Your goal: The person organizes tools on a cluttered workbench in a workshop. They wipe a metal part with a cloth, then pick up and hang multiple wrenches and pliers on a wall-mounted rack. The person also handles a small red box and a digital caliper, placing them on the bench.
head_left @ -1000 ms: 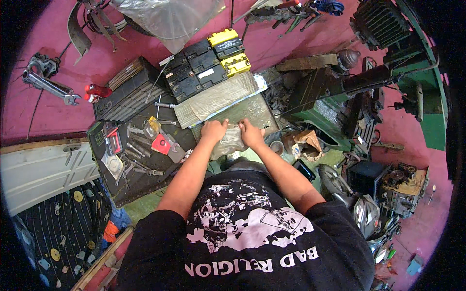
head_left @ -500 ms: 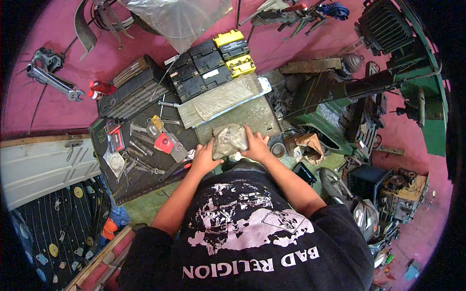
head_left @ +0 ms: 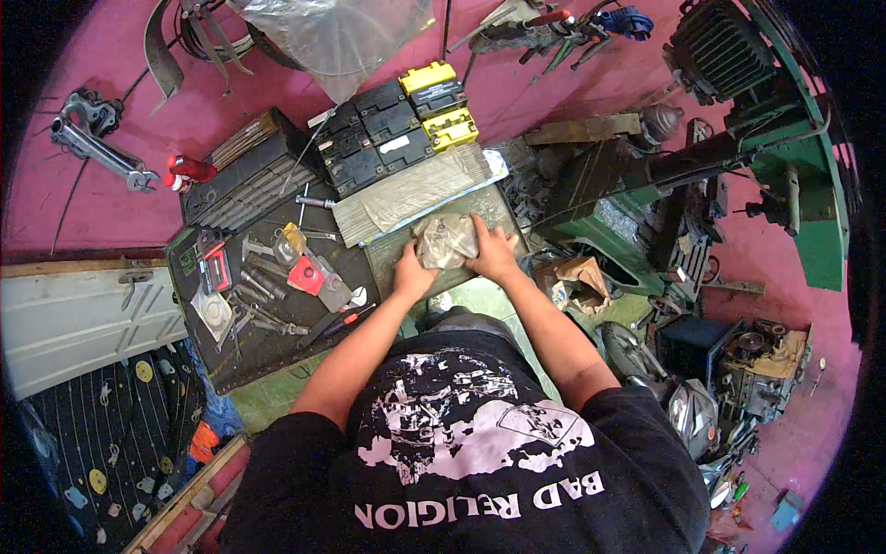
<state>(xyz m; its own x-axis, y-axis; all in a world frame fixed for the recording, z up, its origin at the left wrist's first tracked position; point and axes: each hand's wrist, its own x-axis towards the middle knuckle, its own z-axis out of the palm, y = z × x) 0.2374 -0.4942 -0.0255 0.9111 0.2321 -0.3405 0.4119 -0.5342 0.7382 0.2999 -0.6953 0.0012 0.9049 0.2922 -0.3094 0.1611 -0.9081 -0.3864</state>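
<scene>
A pink-painted wall [head_left: 129, 217], smudged in places, runs behind a dark, flat-topped worktable [head_left: 263, 349]. At the left stands 1 white panelled door [head_left: 74, 323] with a metal handle [head_left: 137, 277] — beneath it, black striped fabric [head_left: 92, 425] dotted with yellow and pale shapes. The pale green tiled floor [head_left: 286, 383] shows beside the worktable, brightly lit near the middle.

The crumpled, greyish-beige plastic bundle [head_left: 446, 242] is what I hold. Clockwise from it: at twelve, boxy yellow-and-black batteries [head_left: 450, 129]; at one, a flat pink wall [head_left: 517, 106]; at three, a green metal machine frame [head_left: 824, 245]; at six, my black T-shirt [head_left: 475, 425], printed pale pink; at eight, a broad black cloth [head_left: 111, 443] with thin pale stripes and yellow and bluish patches.
</scene>
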